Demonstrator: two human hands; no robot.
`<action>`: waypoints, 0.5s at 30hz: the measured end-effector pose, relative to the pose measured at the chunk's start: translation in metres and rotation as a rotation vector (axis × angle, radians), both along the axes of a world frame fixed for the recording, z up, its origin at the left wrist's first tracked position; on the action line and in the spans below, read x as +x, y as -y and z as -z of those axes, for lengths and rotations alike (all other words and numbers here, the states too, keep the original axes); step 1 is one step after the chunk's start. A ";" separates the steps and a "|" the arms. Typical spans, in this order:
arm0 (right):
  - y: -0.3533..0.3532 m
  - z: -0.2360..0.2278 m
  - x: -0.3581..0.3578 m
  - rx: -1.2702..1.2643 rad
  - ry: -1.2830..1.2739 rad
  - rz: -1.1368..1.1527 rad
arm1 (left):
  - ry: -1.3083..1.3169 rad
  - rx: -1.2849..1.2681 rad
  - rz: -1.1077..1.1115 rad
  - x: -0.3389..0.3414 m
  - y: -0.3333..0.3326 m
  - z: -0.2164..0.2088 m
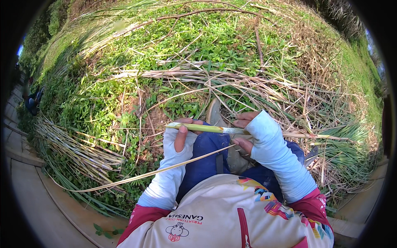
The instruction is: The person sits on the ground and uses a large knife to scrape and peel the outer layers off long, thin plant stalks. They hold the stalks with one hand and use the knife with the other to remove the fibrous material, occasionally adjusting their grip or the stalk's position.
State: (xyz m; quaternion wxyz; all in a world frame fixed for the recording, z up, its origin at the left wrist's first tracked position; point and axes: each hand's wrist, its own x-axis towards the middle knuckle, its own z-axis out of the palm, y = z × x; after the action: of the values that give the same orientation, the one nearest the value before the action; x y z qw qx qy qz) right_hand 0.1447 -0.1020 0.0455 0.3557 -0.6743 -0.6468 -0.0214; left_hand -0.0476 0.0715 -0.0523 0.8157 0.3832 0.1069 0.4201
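Observation:
A pale green plant stalk (198, 127), whitish along part of its length, lies across both hands in front of my knees. My left hand (180, 138) closes on its left end, thumb on the near side. My right hand (245, 145) pinches it farther along, where a dry brown length (306, 135) runs on to the right. From my right fingers a long, dry leaf strip (165, 168) slants down to the left, past my left forearm. Pale blue sleeves cover both forearms and part of the hands.
Cut stalks (78, 155) are heaped at the left. Dry stems (186, 75) lie across the weeds ahead, and long green leaves (343, 161) are piled at the right. A dark blade-like object (311, 156) is beside my right knee. A boot (215, 112) shows beyond my hands. Paving (29, 190) borders the left.

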 end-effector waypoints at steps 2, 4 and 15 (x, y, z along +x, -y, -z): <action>-0.019 0.010 -0.011 0.027 0.110 -0.067 | -0.035 0.005 0.046 -0.003 0.004 0.001; -0.029 0.010 -0.019 -0.021 0.114 -0.078 | -0.052 -0.001 0.060 -0.005 0.006 0.002; -0.057 0.000 -0.021 -0.160 0.080 -0.131 | 0.080 -0.111 0.061 -0.008 0.002 0.013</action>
State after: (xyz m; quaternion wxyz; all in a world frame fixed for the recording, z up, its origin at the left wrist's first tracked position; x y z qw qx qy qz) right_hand 0.1236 -0.0452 0.0459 0.2754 -0.6555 -0.7027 0.0267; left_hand -0.0553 0.0694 -0.0652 0.8516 0.3234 0.0859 0.4034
